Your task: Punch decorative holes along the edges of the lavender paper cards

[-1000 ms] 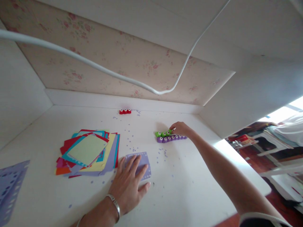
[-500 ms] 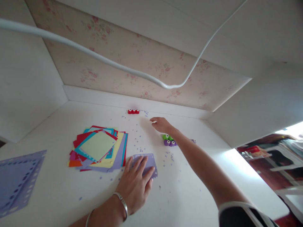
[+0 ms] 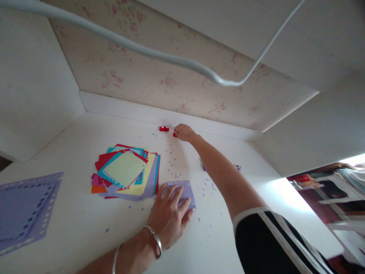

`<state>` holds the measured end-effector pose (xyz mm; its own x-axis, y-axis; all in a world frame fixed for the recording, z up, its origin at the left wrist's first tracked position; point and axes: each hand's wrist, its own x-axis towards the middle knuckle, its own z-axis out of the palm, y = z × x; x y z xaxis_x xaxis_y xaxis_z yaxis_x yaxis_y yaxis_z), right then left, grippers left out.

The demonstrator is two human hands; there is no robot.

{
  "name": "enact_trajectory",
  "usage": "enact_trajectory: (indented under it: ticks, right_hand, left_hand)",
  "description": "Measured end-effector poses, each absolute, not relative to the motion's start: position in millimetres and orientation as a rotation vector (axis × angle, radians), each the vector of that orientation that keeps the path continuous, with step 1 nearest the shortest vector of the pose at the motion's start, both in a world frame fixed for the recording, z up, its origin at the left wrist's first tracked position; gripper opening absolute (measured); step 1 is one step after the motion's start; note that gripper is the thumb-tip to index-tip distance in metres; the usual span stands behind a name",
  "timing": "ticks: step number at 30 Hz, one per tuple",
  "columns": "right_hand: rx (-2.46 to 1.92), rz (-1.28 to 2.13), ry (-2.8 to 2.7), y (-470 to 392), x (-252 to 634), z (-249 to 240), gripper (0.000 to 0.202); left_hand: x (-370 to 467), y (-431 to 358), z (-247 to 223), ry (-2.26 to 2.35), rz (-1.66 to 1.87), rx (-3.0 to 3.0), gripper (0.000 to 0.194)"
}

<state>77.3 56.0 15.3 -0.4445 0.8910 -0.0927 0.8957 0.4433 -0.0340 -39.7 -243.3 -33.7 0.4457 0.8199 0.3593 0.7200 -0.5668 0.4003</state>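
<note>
My left hand [image 3: 171, 219], a silver bangle at its wrist, lies flat with fingers spread on a small purple paper card [image 3: 186, 194] that has punched holes along its edge. Far forward, near the back of the table, my right hand [image 3: 184, 132] pinches a small red craft punch [image 3: 175, 133] with a round white-and-black top. Just left of it sit two more red punches [image 3: 164, 128], side by side. My right forearm mostly covers a purple punch [image 3: 203, 167]; another purple pair [image 3: 237, 167] shows beyond the arm.
Left of my left hand lies a stack of coloured paper squares [image 3: 125, 169]. Large purple punched sheets [image 3: 19, 209] rest at the far left. Tiny purple paper bits [image 3: 209, 183] are scattered over the white table [image 3: 94, 251]. A white cable [image 3: 159, 59] hangs across the upper view.
My right hand has reached forward and left to the red punches and taken hold of one, now apart from the other two. The left hand stays on the purple card. The view has shifted slightly.
</note>
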Motion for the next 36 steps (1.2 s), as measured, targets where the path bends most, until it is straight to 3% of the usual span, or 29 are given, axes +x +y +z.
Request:
enact_trajectory:
  ticks: [10, 15, 19, 30, 36]
  right_hand:
    - [1.663, -0.248, 2.773, -44, 120, 35, 0.023]
    - [1.988, -1.372, 2.949, -139, 157, 18, 0.023]
    - [2.197, -1.756, 2.753, -183, 176, -18, 0.022]
    - [2.294, -1.524, 2.916, -191, 176, -40, 0.022]
    - [2.249, -1.384, 2.984, -195, 174, -38, 0.02]
  left_hand:
    - [-47, -212, -27, 1.466, 0.837, 2.487, 0.027]
    - [-37, -205, -22, 1.57, 0.726, 2.445, 0.032]
    - [-28, -200, -17, 1.615, 0.589, 2.436, 0.03]
    - [-40, -172, -20, 1.372, 0.553, 2.135, 0.013]
    - [-44, -163, -17, 1.277, 0.545, 1.974, 0.024]
